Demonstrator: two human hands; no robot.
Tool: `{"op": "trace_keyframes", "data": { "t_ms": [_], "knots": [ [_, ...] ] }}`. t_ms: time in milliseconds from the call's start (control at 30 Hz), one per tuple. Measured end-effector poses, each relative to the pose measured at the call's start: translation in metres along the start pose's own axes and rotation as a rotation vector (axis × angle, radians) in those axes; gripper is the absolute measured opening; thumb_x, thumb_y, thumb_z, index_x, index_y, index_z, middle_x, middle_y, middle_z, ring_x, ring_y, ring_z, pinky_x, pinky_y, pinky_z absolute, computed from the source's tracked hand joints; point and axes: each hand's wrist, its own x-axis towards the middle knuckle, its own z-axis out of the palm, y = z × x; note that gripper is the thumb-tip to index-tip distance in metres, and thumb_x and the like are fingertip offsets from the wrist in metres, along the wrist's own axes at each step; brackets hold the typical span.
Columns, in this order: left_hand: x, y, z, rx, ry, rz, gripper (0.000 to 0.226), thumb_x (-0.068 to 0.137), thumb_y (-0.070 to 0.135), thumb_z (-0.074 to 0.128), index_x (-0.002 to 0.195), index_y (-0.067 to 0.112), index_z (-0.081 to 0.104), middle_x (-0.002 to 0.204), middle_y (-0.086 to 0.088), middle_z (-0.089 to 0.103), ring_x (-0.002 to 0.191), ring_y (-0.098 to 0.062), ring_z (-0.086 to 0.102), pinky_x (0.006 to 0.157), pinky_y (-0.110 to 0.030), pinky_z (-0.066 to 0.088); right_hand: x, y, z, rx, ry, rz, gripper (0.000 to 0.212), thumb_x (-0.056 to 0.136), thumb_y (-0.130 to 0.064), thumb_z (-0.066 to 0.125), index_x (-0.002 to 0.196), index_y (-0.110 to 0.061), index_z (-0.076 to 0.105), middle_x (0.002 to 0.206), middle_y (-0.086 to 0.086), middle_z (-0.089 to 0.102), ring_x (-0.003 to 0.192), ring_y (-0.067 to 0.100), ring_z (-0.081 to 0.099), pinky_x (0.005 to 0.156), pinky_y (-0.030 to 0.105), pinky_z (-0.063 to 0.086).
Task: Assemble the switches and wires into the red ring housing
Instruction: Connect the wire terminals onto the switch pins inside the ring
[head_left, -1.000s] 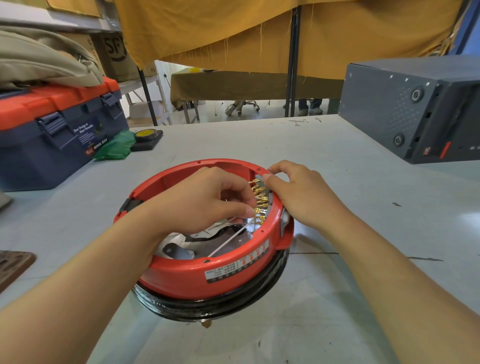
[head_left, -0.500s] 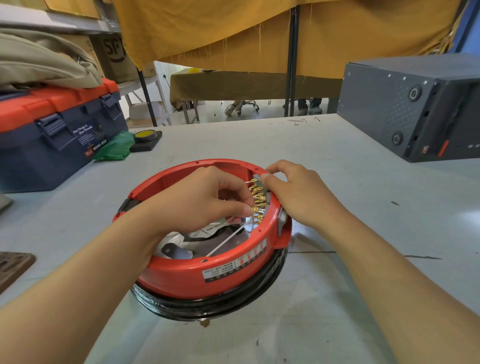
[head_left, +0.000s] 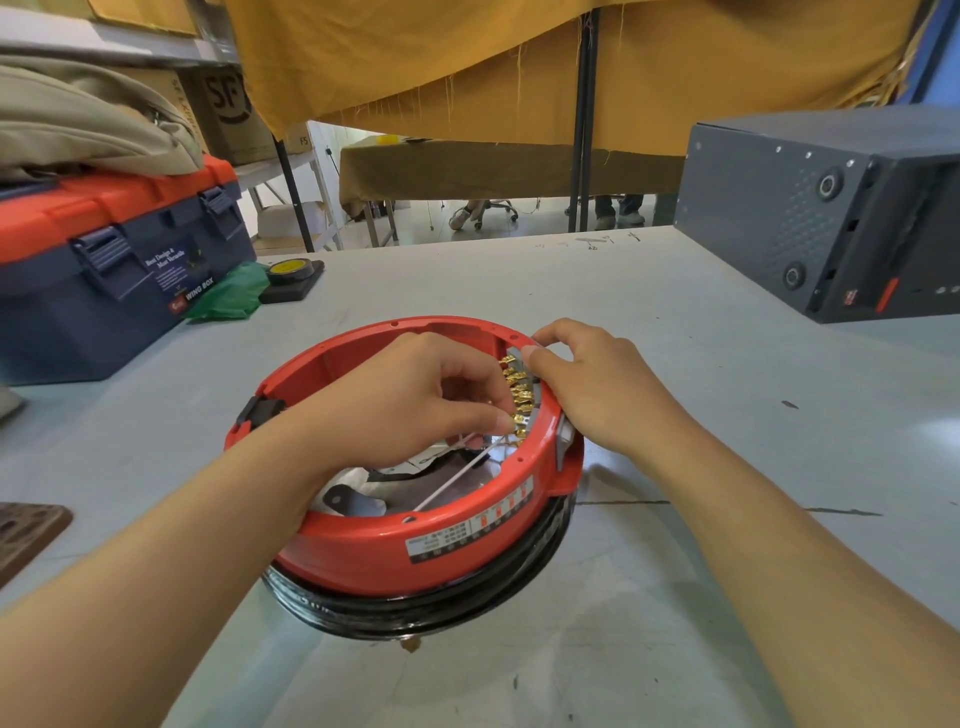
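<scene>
Pinching a white wire (head_left: 452, 480) with my left hand (head_left: 415, 400) inside the red ring housing (head_left: 384, 545), I face the gold terminals (head_left: 519, 395) just right of it, a row running away from me, my right hand (head_left: 587, 379) curled on the rim.

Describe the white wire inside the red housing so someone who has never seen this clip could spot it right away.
Find the red ring housing at the table's centre, sitting on a black coil. Inside it, below the left hand, the white wire runs diagonally from the near inner wall up to the gold terminals. It is the only thin, straight, pale line over the dark and silvery floor.
</scene>
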Motion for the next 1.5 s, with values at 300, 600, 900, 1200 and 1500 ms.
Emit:
{"op": "trace_keyframes", "data": {
  "t_ms": [300,600,900,1200,1500],
  "knots": [
    [0.002,0.000,0.002,0.011,-0.012,0.018,0.007,0.085,0.019,0.066,0.079,0.017,0.071,0.066,-0.003,0.067,0.057,-0.009,0.058,0.055,-0.018,0.045,-0.001,-0.001,0.001,-0.022,0.025,-0.009,0.036,0.096,-0.043,0.043,0.122,-0.023,0.055,0.107,0.008,0.067,0.093,0.026,0.064,0.088,0.044,0.051],
    [0.003,-0.002,0.003,0.011,-0.010,0.021,0.007,0.085,0.020,0.067,0.080,0.018,0.071,0.065,-0.002,0.066,0.055,-0.005,0.056,0.054,-0.014,0.042,-0.001,0.000,0.002,-0.048,0.041,-0.017,0.036,0.096,-0.042,0.042,0.123,-0.023,0.056,0.107,0.008,0.067,0.094,0.026,0.063,0.088,0.043,0.050],
    [0.002,-0.001,0.000,-0.024,-0.016,0.013,0.006,0.085,0.020,0.067,0.085,0.018,0.073,0.062,0.006,0.064,0.051,0.002,0.052,0.051,-0.007,0.038,0.000,0.000,-0.001,-0.006,0.002,-0.011,0.034,0.095,-0.044,0.044,0.120,-0.026,0.057,0.108,0.006,0.066,0.094,0.023,0.063,0.089,0.043,0.050],
    [0.006,-0.008,-0.006,-0.047,0.345,-0.088,0.007,0.087,0.019,0.064,0.084,0.021,0.070,0.069,0.001,0.070,0.061,-0.012,0.067,0.072,-0.042,0.058,0.001,0.001,-0.004,0.035,0.008,-0.017,0.031,0.092,-0.045,0.050,0.114,-0.026,0.060,0.101,0.002,0.067,0.087,0.017,0.065,0.081,0.033,0.052],
    [-0.013,-0.025,-0.031,0.322,0.426,-0.271,0.028,0.082,0.026,0.069,0.110,0.024,0.065,0.115,0.002,0.060,0.107,-0.015,0.054,0.087,-0.025,0.037,0.002,0.004,-0.005,0.060,-0.016,0.000,0.036,0.088,-0.049,0.055,0.116,-0.027,0.061,0.093,0.001,0.068,0.091,0.020,0.065,0.087,0.037,0.052]
  ]
}}
